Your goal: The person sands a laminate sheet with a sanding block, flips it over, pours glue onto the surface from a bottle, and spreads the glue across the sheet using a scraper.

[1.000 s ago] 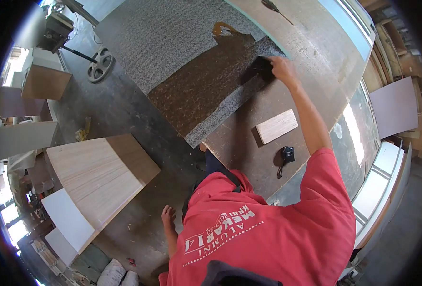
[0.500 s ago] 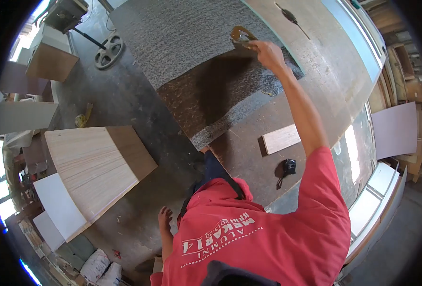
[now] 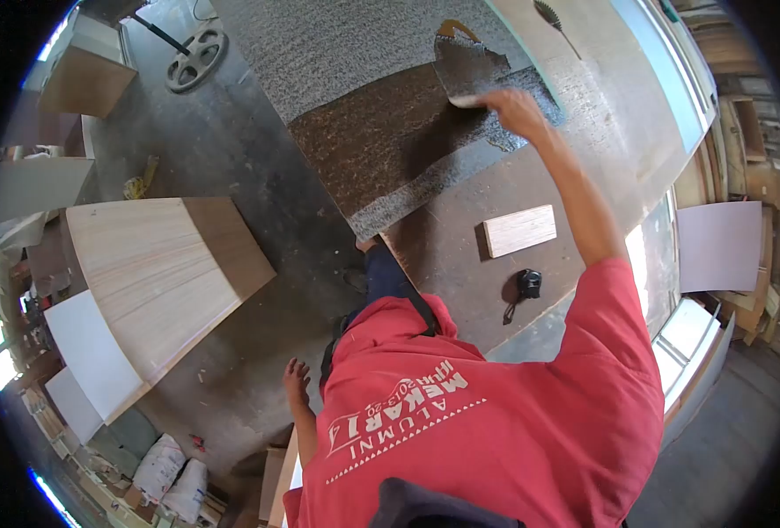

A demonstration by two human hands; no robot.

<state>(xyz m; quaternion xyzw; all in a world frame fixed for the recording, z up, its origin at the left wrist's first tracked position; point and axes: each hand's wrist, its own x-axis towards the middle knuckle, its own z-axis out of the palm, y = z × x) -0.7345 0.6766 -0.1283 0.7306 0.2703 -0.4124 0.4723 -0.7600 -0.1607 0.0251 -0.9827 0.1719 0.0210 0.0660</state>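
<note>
My right hand [image 3: 515, 113] is closed on a flat spreader [image 3: 467, 101], its pale edge against a speckled grey sheet [image 3: 355, 53]. A dark brown wet-looking coating [image 3: 364, 141] covers a wide band of the sheet, and a fresh streak runs up from the spreader to an amber puddle [image 3: 457, 32]. Beside the sheet on the table [image 3: 460, 290] lie a pale wood block [image 3: 520, 231] and a black tape measure [image 3: 528, 282]. Low on the left, my left hand [image 3: 296, 380] hangs empty over the floor, its fingers loosely apart.
A thin brush-like tool [image 3: 555, 25] lies beyond the sheet. At left stand wood-grain panels [image 3: 152, 282] and white boards [image 3: 91, 352]. A spoked wheel [image 3: 196, 60] is at upper left, sacks [image 3: 161, 466] at lower left, and a leaning panel [image 3: 718, 246] at right.
My right hand went from the sheet's near edge up to the amber puddle, then back down with the spreader, leaving a streak. My left hand still hangs low.
</note>
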